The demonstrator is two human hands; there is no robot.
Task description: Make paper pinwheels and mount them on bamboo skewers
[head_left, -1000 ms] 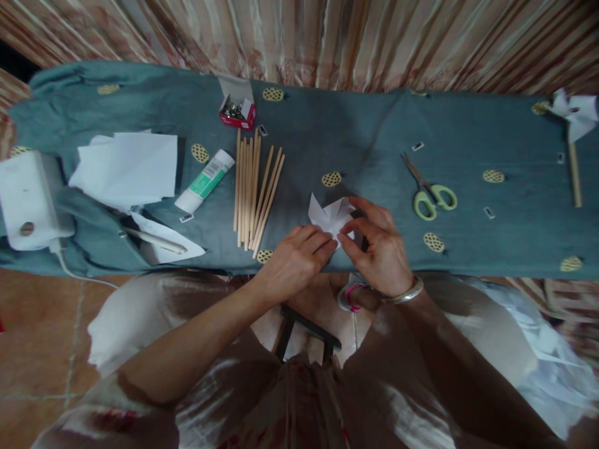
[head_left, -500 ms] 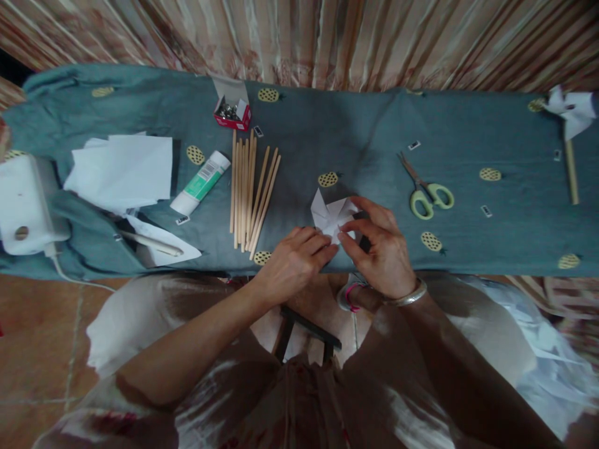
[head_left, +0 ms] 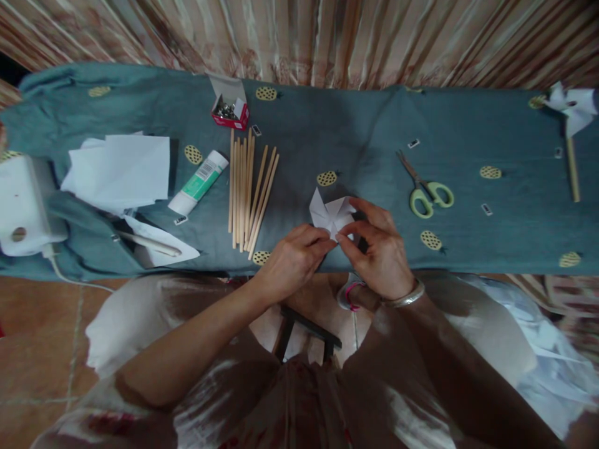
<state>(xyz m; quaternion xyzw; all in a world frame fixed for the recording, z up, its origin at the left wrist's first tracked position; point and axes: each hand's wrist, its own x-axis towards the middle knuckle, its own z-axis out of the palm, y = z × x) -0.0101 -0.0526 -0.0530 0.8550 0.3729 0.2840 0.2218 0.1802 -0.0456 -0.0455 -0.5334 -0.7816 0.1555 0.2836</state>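
A white paper pinwheel [head_left: 327,212] with folded blades is held between both hands near the front edge of the cloth-covered table. My left hand [head_left: 299,255] grips its lower left side, fingers closed on the paper. My right hand [head_left: 377,249] pinches a part of it near the centre with thumb and forefinger; the other fingers curve round the right side and hide some blades. Right of the hands lie green-handled scissors [head_left: 425,190]. To the left, several wooden sticks [head_left: 248,193] lie side by side.
Farther left are a glue tube [head_left: 199,182], a stack of white paper [head_left: 126,168], a white plastic box with a cord [head_left: 30,206] and a pen-like stick [head_left: 150,243] on paper. A red box of metal pins [head_left: 230,113] stands behind the sticks. A pinwheel on a stick [head_left: 571,112] lies far right.
My fingers have shifted slightly on the paper, and the left fingers now sit closer to the right thumb. More of the pinwheel's centre shows. Other things stay where they were.
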